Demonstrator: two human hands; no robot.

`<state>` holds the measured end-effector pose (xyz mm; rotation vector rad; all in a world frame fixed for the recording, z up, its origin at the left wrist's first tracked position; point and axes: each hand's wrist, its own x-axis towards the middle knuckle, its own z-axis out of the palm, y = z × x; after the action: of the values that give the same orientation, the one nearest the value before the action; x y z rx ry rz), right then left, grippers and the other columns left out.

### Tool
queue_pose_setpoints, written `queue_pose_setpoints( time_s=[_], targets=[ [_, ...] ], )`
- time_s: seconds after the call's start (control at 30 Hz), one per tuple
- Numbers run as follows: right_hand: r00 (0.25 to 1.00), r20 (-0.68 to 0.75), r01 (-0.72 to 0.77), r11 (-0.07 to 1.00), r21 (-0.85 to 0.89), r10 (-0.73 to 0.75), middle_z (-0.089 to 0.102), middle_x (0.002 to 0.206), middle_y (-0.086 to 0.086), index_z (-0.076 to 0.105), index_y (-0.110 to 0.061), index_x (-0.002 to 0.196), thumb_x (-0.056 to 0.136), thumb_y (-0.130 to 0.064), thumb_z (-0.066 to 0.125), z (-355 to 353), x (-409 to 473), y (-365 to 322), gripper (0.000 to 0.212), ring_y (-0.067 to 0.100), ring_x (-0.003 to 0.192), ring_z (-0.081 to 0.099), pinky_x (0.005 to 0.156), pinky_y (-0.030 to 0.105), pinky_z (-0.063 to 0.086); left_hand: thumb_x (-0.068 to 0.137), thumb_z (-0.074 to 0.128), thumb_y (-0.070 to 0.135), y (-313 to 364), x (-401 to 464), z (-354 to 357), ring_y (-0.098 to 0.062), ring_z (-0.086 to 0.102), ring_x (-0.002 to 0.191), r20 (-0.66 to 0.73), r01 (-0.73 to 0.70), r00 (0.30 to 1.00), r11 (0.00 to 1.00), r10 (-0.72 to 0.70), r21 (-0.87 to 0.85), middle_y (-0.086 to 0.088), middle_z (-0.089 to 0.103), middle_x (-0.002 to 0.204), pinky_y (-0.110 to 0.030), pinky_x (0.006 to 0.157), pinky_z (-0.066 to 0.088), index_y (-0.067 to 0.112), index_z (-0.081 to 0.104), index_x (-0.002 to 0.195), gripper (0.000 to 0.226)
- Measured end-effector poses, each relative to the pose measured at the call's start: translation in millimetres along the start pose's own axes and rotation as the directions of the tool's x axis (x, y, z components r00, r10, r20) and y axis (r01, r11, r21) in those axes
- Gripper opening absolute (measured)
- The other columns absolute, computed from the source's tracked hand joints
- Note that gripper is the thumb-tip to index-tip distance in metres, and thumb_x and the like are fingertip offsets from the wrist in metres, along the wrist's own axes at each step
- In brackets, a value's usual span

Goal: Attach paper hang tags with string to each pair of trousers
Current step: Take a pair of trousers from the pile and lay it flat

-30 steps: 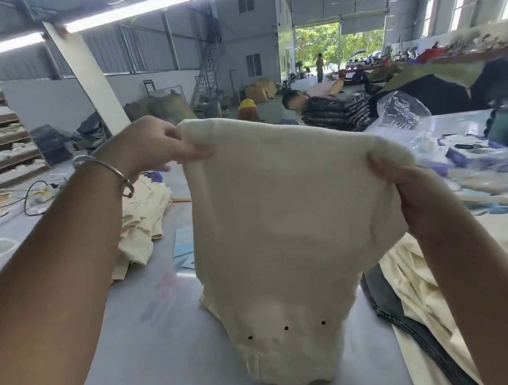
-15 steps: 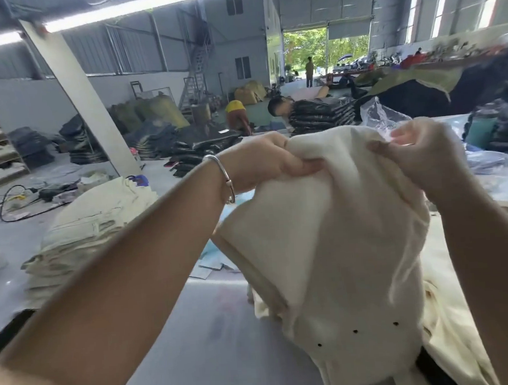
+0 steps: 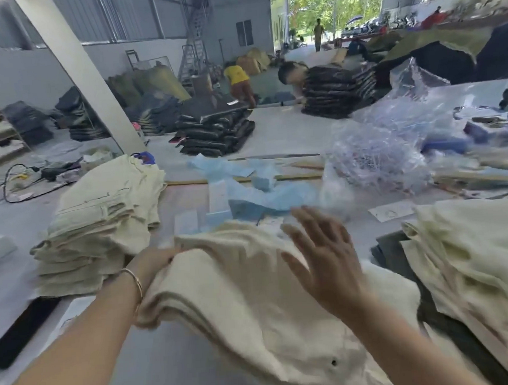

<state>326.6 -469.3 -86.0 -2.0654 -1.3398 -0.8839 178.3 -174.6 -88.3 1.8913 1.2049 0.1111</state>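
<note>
A folded pair of cream trousers (image 3: 241,300) lies on the grey table in front of me. My left hand (image 3: 153,265), with a bangle on the wrist, grips the fold at its left edge. Above the trousers my right hand (image 3: 325,259) hovers with fingers spread, holding nothing. Light blue paper tags (image 3: 262,197) lie scattered just beyond the trousers. A clear bag of white strings (image 3: 375,158) sits to the right of them. No tag is visible on the trousers I hold.
A stack of folded cream trousers (image 3: 100,222) stands at the left. More cream trousers (image 3: 476,256) lie at the right over dark cloth. A black strip (image 3: 20,331) lies at the near left edge. Dark garment piles (image 3: 216,129) and people are farther back.
The trousers I held up in the air have come down onto the table. My right hand has let go and opened; my left hand still grips the fold.
</note>
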Motion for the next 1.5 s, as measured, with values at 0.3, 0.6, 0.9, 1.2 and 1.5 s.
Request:
queue_pose_setpoints(
  time_s=[0.3,0.6,0.9,1.2,1.5],
  targets=[
    [0.562,0.79,-0.17,0.969,-0.178,0.244,0.022,0.159,-0.005,0.029,-0.032,0.15,0.094,-0.057,0.025,119.7,-101.0,-29.0,0.062,0.015,0.147,0.018,0.113,0.035,-0.018,0.081,0.079,0.026,-130.5,35.7,-10.0,-0.011,0.067,0.079,0.064,-0.014,0.998,0.996,0.02,-0.09,0.004,0.073,0.092,-0.028,0.069,0.051,0.024,0.071,0.084,0.009],
    [0.242,0.167,-0.9,0.286,-0.331,0.956,0.048,0.135,0.026,0.047,-0.004,0.134,0.078,-0.051,0.073,99.0,-112.4,-30.2,0.078,0.043,0.122,0.046,0.097,0.052,0.035,0.082,0.075,0.009,-172.3,73.3,-23.3,-0.027,0.063,0.106,-0.034,-0.117,0.993,0.993,0.116,-0.034,-0.006,0.067,0.109,-0.041,0.091,0.049,0.013,0.054,0.125,0.048],
    [0.361,0.212,-0.908,0.394,-0.144,0.908,0.062,0.099,0.01,0.061,-0.013,0.102,0.084,-0.015,0.062,81.4,-78.7,-41.8,0.018,0.031,0.085,0.054,0.064,0.036,0.039,0.074,0.054,0.004,-147.1,48.6,51.8,-0.036,0.055,0.105,0.114,-0.511,0.833,0.675,0.541,0.533,-0.01,0.063,0.111,-0.042,0.089,0.047,0.019,0.075,0.102,0.038],
    [0.603,0.647,-0.714,0.677,0.177,0.467,0.035,0.139,-0.003,0.052,-0.024,0.135,0.088,-0.028,0.061,106.2,-68.5,-93.7,0.047,0.011,0.128,0.039,0.103,0.013,0.027,0.091,0.065,0.021,-53.5,-7.9,124.5,-0.017,0.067,0.081,0.407,-0.124,0.846,0.869,0.345,-0.479,-0.007,0.074,0.093,-0.032,0.076,0.055,0.017,0.075,0.098,0.013],
    [0.501,0.505,-0.823,0.568,0.024,0.703,0.054,0.118,-0.017,0.05,-0.032,0.123,0.086,-0.028,0.061,86.6,-72.5,-47.1,0.039,0.007,0.106,0.055,0.083,0.023,0.043,0.091,0.062,0.006,-20.6,-25.8,167.1,-0.012,0.059,0.068,0.127,-0.237,0.927,0.816,0.352,-0.527,-0.008,0.07,0.075,-0.03,0.065,0.05,0.012,0.069,0.085,0.011]
  ],
)
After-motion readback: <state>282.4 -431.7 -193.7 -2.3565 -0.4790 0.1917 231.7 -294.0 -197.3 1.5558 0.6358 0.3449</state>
